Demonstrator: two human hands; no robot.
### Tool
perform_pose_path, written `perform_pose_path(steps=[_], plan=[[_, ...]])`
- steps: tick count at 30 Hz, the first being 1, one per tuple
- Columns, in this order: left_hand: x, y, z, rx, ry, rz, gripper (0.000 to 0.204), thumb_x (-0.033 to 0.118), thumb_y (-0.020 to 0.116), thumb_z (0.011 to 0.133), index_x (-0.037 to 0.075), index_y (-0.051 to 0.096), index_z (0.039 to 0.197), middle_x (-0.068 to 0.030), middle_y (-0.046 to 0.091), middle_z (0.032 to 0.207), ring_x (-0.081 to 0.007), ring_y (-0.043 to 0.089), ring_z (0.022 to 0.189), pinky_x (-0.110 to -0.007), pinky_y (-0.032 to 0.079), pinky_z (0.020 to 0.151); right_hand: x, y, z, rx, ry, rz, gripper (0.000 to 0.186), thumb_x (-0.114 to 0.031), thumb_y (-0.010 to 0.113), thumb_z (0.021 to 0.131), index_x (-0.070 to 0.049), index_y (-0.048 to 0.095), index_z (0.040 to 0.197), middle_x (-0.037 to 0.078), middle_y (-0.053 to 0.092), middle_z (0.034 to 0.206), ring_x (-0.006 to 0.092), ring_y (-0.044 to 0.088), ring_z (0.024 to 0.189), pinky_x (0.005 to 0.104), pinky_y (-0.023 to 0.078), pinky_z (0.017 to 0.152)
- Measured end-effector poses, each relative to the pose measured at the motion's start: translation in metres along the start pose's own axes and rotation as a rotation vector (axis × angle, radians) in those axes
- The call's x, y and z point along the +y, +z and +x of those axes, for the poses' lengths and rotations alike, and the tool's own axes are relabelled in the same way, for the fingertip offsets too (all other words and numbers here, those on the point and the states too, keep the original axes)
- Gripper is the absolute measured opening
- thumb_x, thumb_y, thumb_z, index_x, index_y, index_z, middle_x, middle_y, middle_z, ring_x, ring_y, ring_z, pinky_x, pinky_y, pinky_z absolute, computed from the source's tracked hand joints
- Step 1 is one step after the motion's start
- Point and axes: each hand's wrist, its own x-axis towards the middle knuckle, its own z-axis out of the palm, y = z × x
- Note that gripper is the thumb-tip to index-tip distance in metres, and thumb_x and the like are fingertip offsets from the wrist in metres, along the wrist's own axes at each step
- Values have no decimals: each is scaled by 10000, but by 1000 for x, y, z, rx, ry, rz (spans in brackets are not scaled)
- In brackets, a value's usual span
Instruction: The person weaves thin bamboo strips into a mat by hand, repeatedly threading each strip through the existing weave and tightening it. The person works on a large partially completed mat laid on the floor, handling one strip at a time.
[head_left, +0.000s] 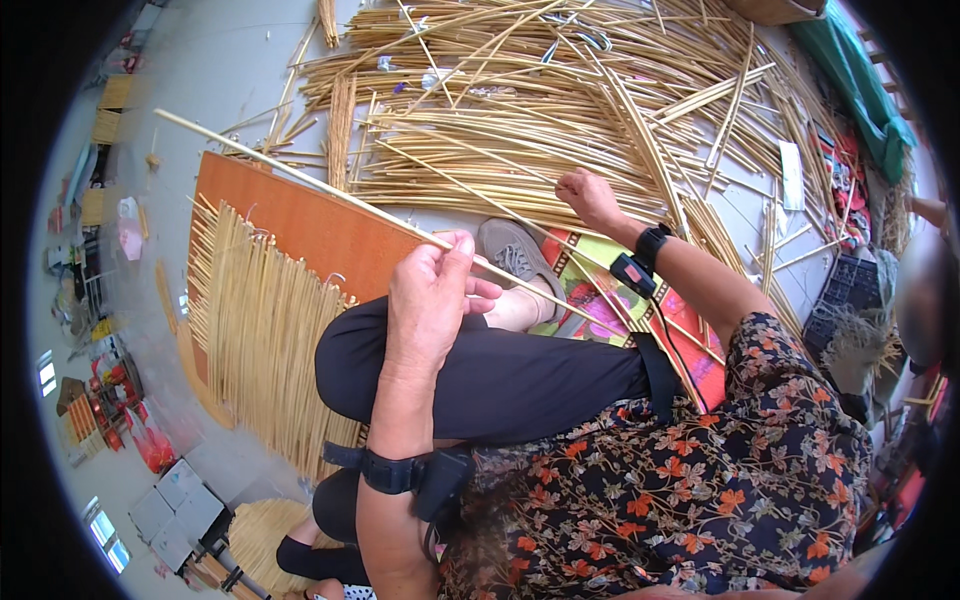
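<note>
My left hand (428, 300) pinches a long, pale plant stalk (300, 182) between thumb and fingers. The stalk slants from the upper left, over a brown board (300, 215), down across my thigh. On that board lies a mat of side-by-side stalks (265, 345), with bits of thin wire or cord along its upper edge. My right hand (592, 200) is closed above the near edge of a large heap of loose stalks (520, 120). Its fingertips are pressed together, and I cannot make out whether they hold a stalk.
A small bundle of thin stalks (341, 130) stands out left of the heap. Under my shoe (515, 250) lies a colourful patterned mat (590, 265). Green cloth (860, 95) and a dark crate (845, 290) are at the right. Grey boxes (178, 508) sit at the lower left.
</note>
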Motion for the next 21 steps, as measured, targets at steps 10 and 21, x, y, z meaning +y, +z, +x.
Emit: perform_pose_path(steps=[10,21], plan=[[5,4,2,6,-12,51,330,146,555,1072,-113,557,1277,-155,691,890,-192,739,666,-271,589,531,9,28,19,-18,68,-301,193,-242,623,937,-111,737,1022,145,666,1076,381,683,1017,503,548,858],[7,6,0,32,-3,85,318,131,550,1069,-111,564,1274,-151,696,881,-181,734,654,-271,585,526,31,-10,11,-21,-81,-247,194,-268,658,957,-81,673,1008,127,632,1023,364,646,1010,487,523,823]])
